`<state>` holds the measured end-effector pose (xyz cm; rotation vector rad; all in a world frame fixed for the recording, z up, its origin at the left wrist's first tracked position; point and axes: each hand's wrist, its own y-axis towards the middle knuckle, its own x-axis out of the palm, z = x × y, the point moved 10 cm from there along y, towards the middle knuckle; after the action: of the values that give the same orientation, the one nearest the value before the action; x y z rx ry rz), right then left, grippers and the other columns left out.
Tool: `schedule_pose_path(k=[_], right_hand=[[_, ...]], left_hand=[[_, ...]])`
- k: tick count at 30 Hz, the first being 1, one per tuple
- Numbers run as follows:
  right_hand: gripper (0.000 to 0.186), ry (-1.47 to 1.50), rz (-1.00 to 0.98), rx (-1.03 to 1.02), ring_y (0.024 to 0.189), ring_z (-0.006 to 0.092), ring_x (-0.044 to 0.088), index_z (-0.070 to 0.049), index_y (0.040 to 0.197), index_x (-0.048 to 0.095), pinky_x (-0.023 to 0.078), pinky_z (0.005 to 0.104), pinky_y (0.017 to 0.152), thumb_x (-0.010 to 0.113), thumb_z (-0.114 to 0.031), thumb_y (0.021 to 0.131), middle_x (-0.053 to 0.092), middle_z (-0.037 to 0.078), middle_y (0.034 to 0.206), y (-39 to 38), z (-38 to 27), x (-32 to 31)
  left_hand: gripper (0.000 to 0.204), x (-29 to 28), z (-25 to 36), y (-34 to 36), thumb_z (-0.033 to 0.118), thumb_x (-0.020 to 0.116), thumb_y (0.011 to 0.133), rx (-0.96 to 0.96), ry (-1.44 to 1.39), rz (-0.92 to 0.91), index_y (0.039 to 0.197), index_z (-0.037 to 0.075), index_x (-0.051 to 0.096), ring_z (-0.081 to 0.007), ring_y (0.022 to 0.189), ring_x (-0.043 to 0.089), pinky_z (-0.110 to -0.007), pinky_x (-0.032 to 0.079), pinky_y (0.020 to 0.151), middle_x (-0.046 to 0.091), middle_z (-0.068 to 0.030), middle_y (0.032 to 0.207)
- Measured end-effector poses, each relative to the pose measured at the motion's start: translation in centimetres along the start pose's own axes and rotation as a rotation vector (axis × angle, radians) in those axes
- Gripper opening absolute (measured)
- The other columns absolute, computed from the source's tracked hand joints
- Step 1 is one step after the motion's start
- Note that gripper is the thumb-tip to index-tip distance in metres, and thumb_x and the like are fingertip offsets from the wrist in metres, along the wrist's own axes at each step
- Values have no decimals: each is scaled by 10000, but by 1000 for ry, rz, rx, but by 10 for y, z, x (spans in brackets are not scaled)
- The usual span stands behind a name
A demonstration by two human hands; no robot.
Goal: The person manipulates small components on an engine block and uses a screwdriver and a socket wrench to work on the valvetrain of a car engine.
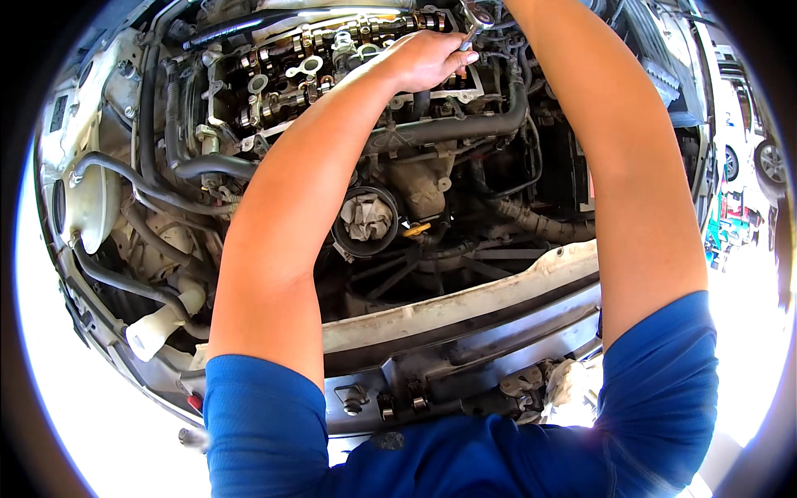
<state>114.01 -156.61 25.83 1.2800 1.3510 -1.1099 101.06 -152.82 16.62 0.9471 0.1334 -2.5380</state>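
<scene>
My left hand [425,61] reaches over the far right part of an opened engine, its fingers closed on the shiny metal handle of what looks like a ratchet wrench [477,25]. The tool's round head points up toward the top edge of the picture. Below and left of that hand lies the exposed cylinder head [309,66], with its camshafts and lobes bare and oily. My right forearm [618,124] stretches up past the engine's right side, and its hand is cut off by the top edge. A thick black hose [452,128] runs along the engine's near side, below my left hand.
Crumpled pale paper [367,217] fills a round black pipe opening between my arms. Beside it sits a yellow dipstick handle [417,229]. A whitish reservoir [93,203] with hoses stands at left. The pale front crossmember [465,307] and hood latch [521,383] lie close to my body.
</scene>
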Motion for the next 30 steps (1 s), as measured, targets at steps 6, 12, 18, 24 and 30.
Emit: schedule_pose_path(k=[6,12,18,24,30], right_hand=[[324,-412,48,-334,906,377,638,-65,1050,679,507,448,823,512,-294,895,657,207,1025,11,60,27],[345,34,130,-29,890,370,646,-54,1037,681,507,436,776,572,-345,887,669,195,989,-48,0,-31],[283,47,-121,-595,813,371,634,-56,962,669,482,471,729,619,-306,838,670,177,877,-82,-135,-9],[396,234,-6,-174,898,344,654,-20,1003,685,494,444,792,620,-374,838,679,205,964,-27,-54,4],[434,145,29,-97,874,343,660,-16,1022,684,503,431,783,641,-402,829,686,207,926,-14,-32,10]], left_hand=[[277,6,10,7,326,431,1006,41,-23,-34,1022,89,572,-244,878,648,-375,487,799,688,-44,876],[269,7,17,8,283,428,1009,86,46,-34,1101,59,545,-244,936,666,-371,504,844,701,-91,951],[275,3,-2,-1,273,431,1008,21,-9,-19,1079,33,545,-236,921,661,-367,496,833,696,-78,942],[271,-2,5,8,300,431,1003,36,-35,3,1043,63,555,-260,877,647,-377,487,809,688,-66,904],[250,0,9,6,291,427,1005,38,-14,-43,1013,71,545,-253,908,644,-375,470,843,682,-67,945]])
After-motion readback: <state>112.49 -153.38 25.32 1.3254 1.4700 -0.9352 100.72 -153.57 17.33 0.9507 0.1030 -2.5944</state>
